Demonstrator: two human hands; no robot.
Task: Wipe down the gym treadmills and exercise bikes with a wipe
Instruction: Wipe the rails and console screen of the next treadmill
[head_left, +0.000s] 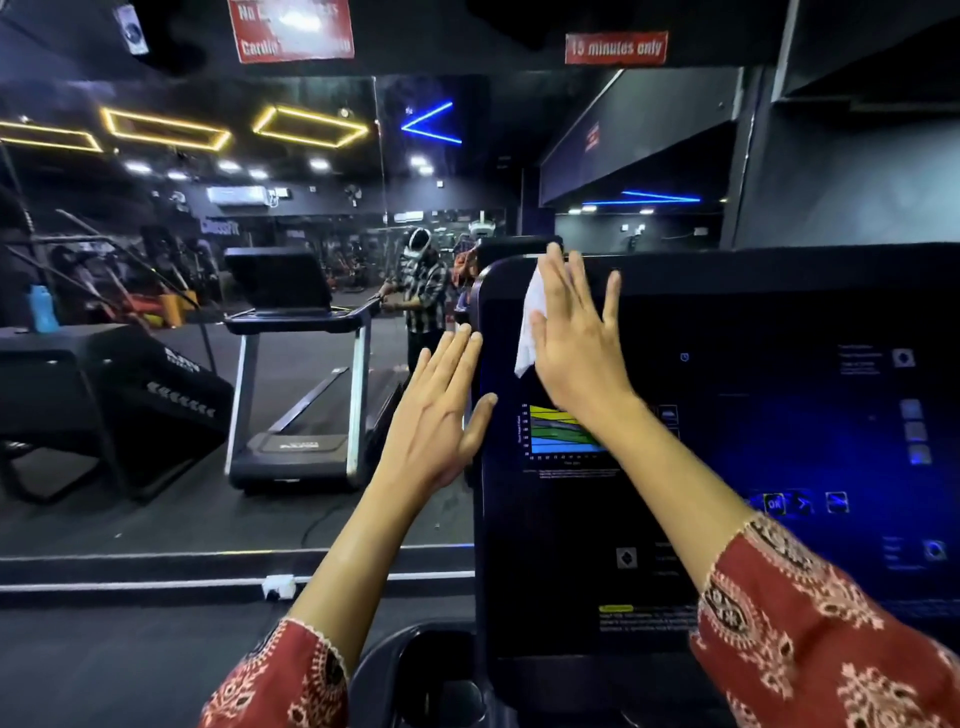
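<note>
Your right hand (576, 343), fingers straight, is pressing the limp, light wipe (530, 322) flat at the 11 o'clock corner of the screen (727, 415); it is probably bunching unless palmed centrally. Your left hand (441, 415), fingers released, is bracing the 9 o'clock edge.

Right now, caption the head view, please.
Right hand presses white wipe on dark treadmill console; left hand touches its edge.

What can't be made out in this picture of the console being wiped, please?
Head view only.
1. Wipe: mostly hidden under the right hand pressing it.
2. Small text low on the console: too blurred to read.
3. Red sign, top left: washed out by glare and cut by the frame's top edge.
4. Left hand: its palm is turned away against the console's side.
</note>
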